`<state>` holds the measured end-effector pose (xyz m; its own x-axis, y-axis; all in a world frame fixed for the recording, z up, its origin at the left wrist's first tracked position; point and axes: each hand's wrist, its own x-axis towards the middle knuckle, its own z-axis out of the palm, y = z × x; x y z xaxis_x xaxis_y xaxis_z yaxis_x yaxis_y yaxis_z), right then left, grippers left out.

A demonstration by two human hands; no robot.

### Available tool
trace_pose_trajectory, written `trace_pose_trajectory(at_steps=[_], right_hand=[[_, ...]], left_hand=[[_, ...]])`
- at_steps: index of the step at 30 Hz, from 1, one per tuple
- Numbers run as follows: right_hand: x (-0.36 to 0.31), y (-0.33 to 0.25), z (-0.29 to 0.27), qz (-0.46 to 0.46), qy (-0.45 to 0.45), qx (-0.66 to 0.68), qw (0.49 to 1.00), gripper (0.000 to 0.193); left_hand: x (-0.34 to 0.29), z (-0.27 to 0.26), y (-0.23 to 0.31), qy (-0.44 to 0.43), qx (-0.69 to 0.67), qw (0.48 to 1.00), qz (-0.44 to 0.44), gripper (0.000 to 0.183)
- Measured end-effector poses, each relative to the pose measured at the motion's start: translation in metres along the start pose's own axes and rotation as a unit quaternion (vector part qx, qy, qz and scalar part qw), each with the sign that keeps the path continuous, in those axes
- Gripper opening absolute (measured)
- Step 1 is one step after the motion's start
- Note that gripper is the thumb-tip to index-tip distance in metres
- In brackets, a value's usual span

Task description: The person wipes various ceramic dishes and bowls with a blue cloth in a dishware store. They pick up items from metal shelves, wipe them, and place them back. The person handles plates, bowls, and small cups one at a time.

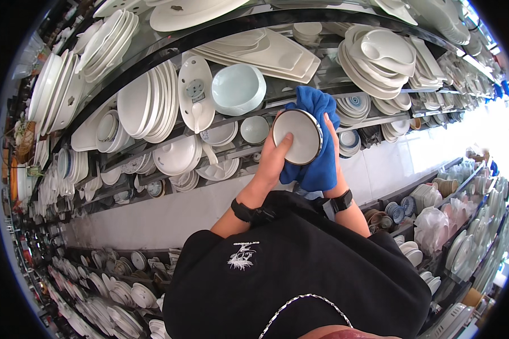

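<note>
1. Gripping the round, dark-rimmed white ceramic bowl (300, 141) before the dark-edged shelves (277, 18), our left hand (274, 158) rests its thumb inside.
2. With our right hand (335, 148) clasping the blue fabric cloth (315, 176) behind it, we best press lightly, evenly.

One round white bowl with a dark brown rim, glossy and apparently ceramic (303, 138), is held raised in mid-air, its mouth turned toward the viewer and its wall tilted on edge. The visible interior is plain off-white; a narrow strip of outer wall at the right shows blue patterning. No crack or chip can be made out at this size. The left hand (271, 164) grips its left side, thumb pressed on the inner face. One deep blue, soft fabric cloth (312, 176), bunched and creased, lies behind and right of the bowl, against the right hand (337, 166), projecting above and below the rim.
</note>
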<state>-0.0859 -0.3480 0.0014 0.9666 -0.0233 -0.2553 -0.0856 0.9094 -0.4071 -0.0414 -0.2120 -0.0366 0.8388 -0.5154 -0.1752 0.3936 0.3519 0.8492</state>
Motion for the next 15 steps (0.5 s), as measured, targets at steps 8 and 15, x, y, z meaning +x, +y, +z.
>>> trace_pose_trajectory(at_steps=[8,15], right_hand=[[-0.003,-0.024,0.002,-0.156,-0.02,-0.068,0.985,0.064],[-0.03,-0.016,-0.008,-0.243,0.045,-0.322,0.914,0.063]], left_hand=[[-0.004,0.003,0.018,0.005,-0.051,0.997,0.06,0.051],[-0.023,-0.012,0.016,0.026,-0.066,0.997,0.035,0.054]])
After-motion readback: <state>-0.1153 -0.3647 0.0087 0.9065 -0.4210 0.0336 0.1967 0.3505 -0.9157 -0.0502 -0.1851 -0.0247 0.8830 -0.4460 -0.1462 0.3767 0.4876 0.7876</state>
